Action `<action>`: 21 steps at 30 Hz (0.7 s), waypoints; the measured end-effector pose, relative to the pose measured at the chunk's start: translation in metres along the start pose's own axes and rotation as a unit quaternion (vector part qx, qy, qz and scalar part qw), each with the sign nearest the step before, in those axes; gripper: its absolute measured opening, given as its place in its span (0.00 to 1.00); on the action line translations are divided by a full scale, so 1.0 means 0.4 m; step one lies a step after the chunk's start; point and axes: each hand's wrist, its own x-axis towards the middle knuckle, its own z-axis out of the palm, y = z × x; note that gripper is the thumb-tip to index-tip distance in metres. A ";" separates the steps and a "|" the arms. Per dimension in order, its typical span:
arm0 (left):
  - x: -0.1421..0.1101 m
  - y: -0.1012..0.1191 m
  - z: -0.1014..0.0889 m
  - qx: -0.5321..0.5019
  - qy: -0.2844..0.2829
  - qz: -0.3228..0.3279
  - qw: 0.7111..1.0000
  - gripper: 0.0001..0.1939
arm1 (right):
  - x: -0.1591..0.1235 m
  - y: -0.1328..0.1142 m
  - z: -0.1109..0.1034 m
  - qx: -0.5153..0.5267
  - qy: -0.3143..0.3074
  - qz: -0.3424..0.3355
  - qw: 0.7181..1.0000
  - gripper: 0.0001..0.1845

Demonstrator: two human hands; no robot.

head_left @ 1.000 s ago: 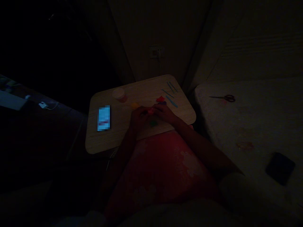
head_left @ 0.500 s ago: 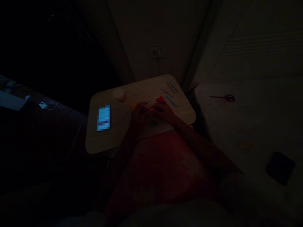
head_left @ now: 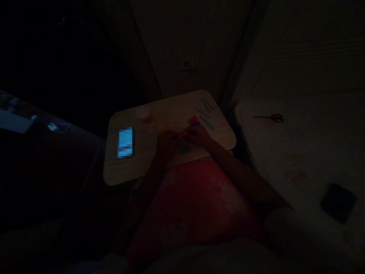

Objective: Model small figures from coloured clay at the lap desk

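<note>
In dim light, my left hand [head_left: 167,141] and my right hand [head_left: 197,134] meet over the small table. Fingers of both pinch a small pinkish-red piece of modelling clay [head_left: 182,134] between them. Just beyond my right hand are a red clay lump [head_left: 193,119] and a dark blue lump [head_left: 195,124]. A yellow lump [head_left: 162,127] lies beyond my left hand. The green lump [head_left: 185,148] rests below the hands, near the table's front edge. Several light-blue modelling tools, one a wider knife-like tool [head_left: 207,122], lie at the far right.
On the table [head_left: 128,171] a lit phone [head_left: 125,142] lies left, with a lidded tub [head_left: 143,114] farther back. Scissors [head_left: 268,117] and a dark square object [head_left: 338,203] lie on the pale surface to the right. A wall socket [head_left: 189,62] holds a plugged cable.
My left hand has drawn slightly down and its fingers have flattened, so the yellow lump shows more. The pinkish-red clay is a little lower, still between both hands.
</note>
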 end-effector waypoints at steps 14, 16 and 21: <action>0.002 -0.003 0.015 -0.081 0.049 -0.073 0.993 0.18 | -0.002 0.001 0.007 0.090 0.039 -0.029 0.995 0.21; 0.001 -0.002 0.014 -0.083 0.045 -0.055 0.994 0.22 | 0.000 0.004 0.005 0.079 0.049 -0.019 0.995 0.17; 0.002 0.010 0.011 -0.070 0.019 -0.030 0.997 0.16 | 0.002 0.009 0.006 0.098 0.046 0.004 0.994 0.18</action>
